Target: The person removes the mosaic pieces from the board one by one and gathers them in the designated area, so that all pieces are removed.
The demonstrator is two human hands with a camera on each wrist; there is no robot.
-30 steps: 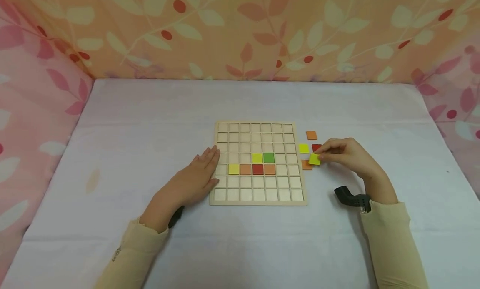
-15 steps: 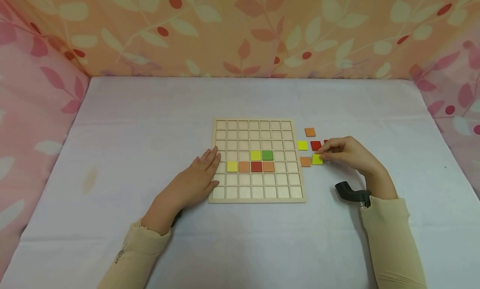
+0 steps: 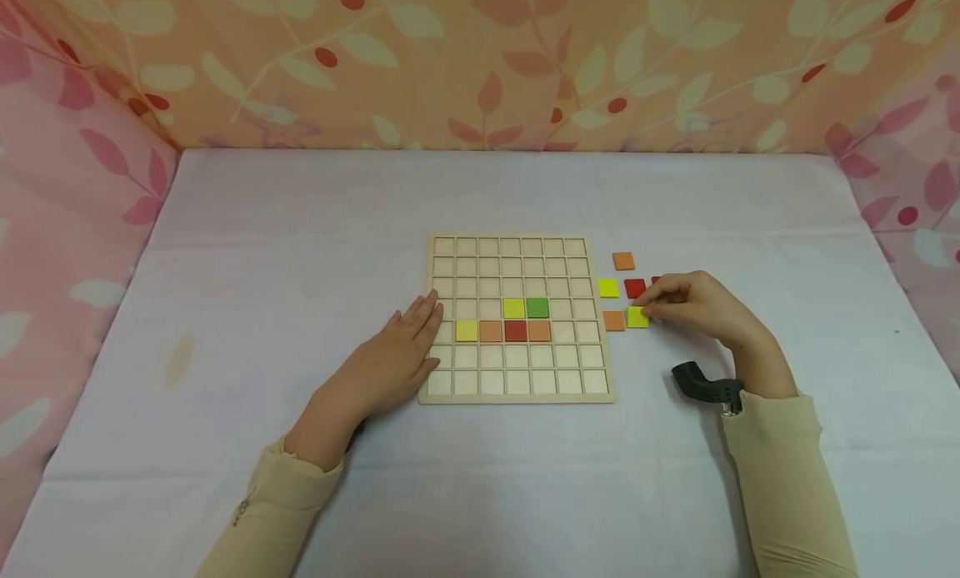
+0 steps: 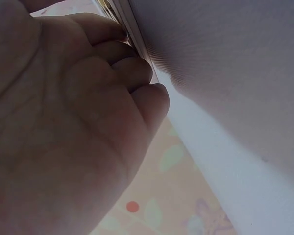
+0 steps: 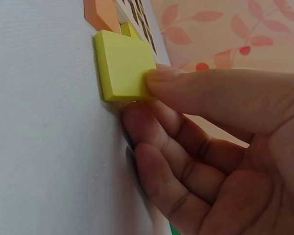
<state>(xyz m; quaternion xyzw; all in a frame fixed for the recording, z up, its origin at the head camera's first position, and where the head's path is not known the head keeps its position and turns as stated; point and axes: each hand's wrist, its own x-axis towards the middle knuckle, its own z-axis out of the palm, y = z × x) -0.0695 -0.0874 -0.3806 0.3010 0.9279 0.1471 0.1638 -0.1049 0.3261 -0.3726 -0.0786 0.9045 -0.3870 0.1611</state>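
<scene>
A square wooden grid board (image 3: 517,399) lies on the table, with several coloured tiles set in its middle rows. My left hand (image 3: 386,357) rests its extended fingers on the board's left edge; in the left wrist view, the palm (image 4: 63,127) shows beside that edge. Right of the board, my right hand (image 3: 705,311) pinches the near-right part of a yellow tile (image 3: 637,317). From the right wrist view, the thumb presses on this yellow tile (image 5: 125,66), which lies at the table surface, the other fingers curled beneath. An orange tile (image 3: 613,321) sits just left of it.
Above those two lie another yellow tile (image 3: 608,289), a red tile (image 3: 634,289) and an orange tile (image 3: 623,261). A further red piece (image 3: 656,280) is mostly hidden by the right hand. A black wrist mount (image 3: 705,384) projects from the right sleeve. Patterned cloth (image 3: 525,69) borders the table.
The yellow tile in my right hand has shifted right, off the orange tile it overlapped, to lie beside it. My left hand stays on the board.
</scene>
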